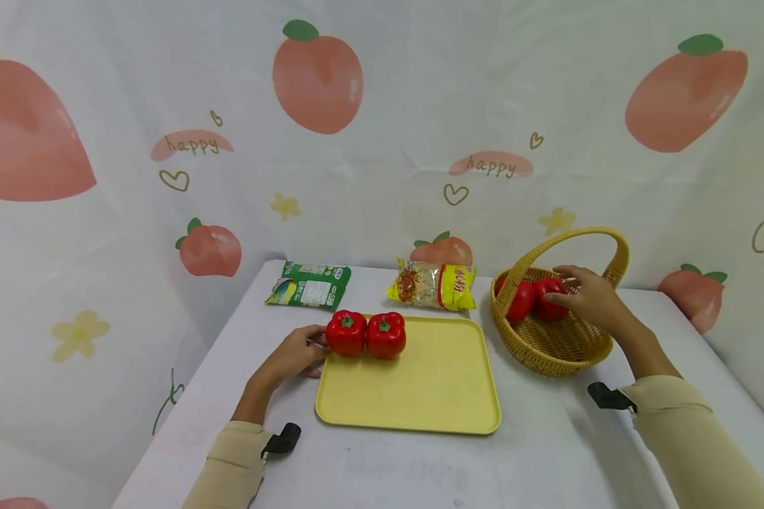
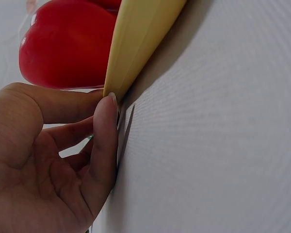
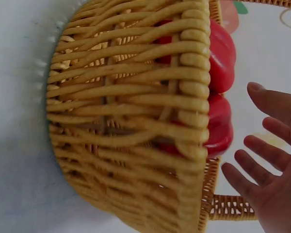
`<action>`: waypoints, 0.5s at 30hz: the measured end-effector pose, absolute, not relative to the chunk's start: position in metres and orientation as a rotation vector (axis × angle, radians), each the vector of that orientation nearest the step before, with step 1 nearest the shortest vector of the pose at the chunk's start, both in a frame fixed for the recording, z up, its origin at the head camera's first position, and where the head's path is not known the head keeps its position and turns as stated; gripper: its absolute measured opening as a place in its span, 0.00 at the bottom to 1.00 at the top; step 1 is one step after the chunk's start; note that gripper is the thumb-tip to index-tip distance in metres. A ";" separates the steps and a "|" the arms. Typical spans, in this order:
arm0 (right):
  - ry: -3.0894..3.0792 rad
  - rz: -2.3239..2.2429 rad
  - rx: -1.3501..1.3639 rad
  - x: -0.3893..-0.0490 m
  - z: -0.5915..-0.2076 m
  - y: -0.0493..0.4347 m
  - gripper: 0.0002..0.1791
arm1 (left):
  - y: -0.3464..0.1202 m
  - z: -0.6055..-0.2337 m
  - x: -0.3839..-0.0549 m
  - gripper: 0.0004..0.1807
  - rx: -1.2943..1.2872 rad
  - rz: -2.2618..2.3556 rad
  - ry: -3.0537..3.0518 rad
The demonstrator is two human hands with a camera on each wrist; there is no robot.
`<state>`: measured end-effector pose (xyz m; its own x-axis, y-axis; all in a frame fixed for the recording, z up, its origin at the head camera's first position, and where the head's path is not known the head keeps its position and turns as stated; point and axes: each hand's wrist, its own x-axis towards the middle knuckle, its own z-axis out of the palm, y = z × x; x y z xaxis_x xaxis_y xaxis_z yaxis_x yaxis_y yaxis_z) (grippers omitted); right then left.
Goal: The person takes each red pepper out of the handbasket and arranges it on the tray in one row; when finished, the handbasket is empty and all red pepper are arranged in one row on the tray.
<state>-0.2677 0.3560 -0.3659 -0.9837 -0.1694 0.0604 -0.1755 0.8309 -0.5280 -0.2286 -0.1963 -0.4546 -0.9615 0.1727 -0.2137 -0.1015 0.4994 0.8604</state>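
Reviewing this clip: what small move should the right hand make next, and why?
Probably ease the right hand in around the nearer red pepper in the basket. That hand is open beside the pepper, and the right wrist view shows a gap between its fingers and the peppers, while the left hand pinches the tray's edge.

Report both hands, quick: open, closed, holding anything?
Left hand: pinching the edge of the yellow tray.
Right hand: open above the basket, holding nothing.
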 end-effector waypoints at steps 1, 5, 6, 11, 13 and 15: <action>-3.003 0.877 0.281 -0.269 -0.366 0.356 0.40 | -0.196 -0.455 -0.228 0.28 0.057 1.449 2.473; -3.033 0.906 0.266 -0.276 -0.370 0.354 0.41 | -0.197 -0.457 -0.229 0.27 0.049 1.454 2.472; -3.042 0.905 0.258 -0.278 -0.371 0.354 0.41 | -0.197 -0.457 -0.229 0.27 0.048 1.456 2.471; -3.088 0.889 0.257 -0.284 -0.376 0.354 0.42 | -0.197 -0.459 -0.230 0.27 0.059 1.452 2.475; -3.085 0.873 0.294 -0.286 -0.377 0.353 0.42 | -0.197 -0.458 -0.230 0.27 0.062 1.451 2.476; -3.082 0.858 0.323 -0.287 -0.378 0.353 0.42 | -0.198 -0.457 -0.230 0.27 0.060 1.456 2.476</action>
<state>-0.2867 0.3526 -0.3776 -0.9771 -0.2120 -0.0172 -0.1726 0.8376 -0.5183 -0.2297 -0.1976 -0.4573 -0.9634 0.1697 -0.2078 -0.0990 0.4949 0.8633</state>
